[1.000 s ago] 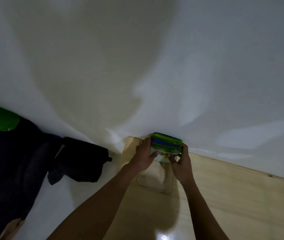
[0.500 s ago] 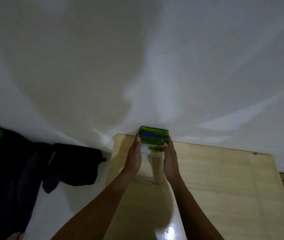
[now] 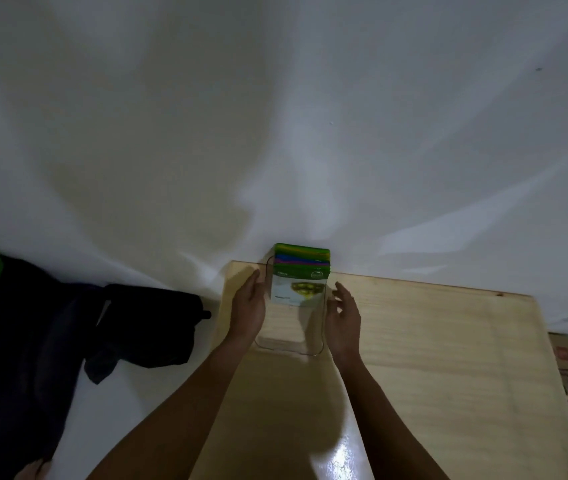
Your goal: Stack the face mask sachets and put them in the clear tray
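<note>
A pale, matte white wall fills most of the view. Below it lies a light wooden tabletop, smooth-grained with a glossy patch near the front. Dark crumpled fabric slumps to the left. A clear tray, a rounded-corner rectangle, sits at the table's far edge, holding a stack of glossy green and purple face mask sachets standing at its far end. The left hand rests flat and open against the tray's side; the right hand hovers open beside it.
</note>
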